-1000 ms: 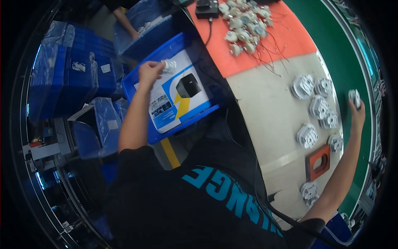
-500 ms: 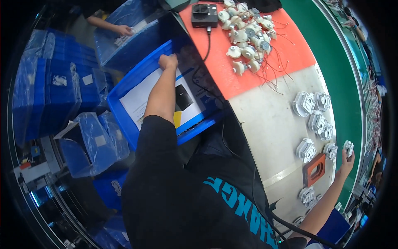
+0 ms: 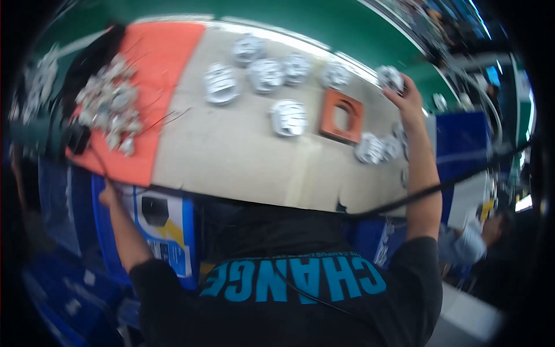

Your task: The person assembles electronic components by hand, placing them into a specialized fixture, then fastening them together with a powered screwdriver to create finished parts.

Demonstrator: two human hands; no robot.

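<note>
Shirt front: a dark shirt (image 3: 243,324) with large blue lettering fills the foreground, a thin cord lying across it.
Left hand: blurred at the far left corner of the blue bin (image 3: 104,237), the left hand (image 3: 107,194) appears loosely curled; whether it grips the rim, holds a part or is bare cannot be told.
Bin lining: a printed sheet (image 3: 188,231) lies flat inside, perhaps to shield whatever is laid there.
Black cable: a thick line (image 3: 462,180) crosses in front of the right forearm.
Desk: the pale top (image 3: 231,156) carries the work just beyond the body, within easy reach.
Orange-brown block: a square piece (image 3: 329,118) with a round opening sits near the desk's middle right; the opening suggests a seat for a round part.
White housings: six (image 3: 289,118) stand left of the block or just beyond it, mostly apart, likely so each can be lifted singly; more cluster to its right, partly behind the forearm.
Right hand: thumb and fingers of the right hand (image 3: 400,89) pinch one white housing (image 3: 391,76) by its side, near the desk's far edge, a grip that leaves most of it uncovered.
Orange-red mat: at left, the sheet (image 3: 173,52) bears a heap of small wired motors (image 3: 113,104), probably cushioning them.
Green belt: a long strip (image 3: 277,14) runs behind the desk.
</note>
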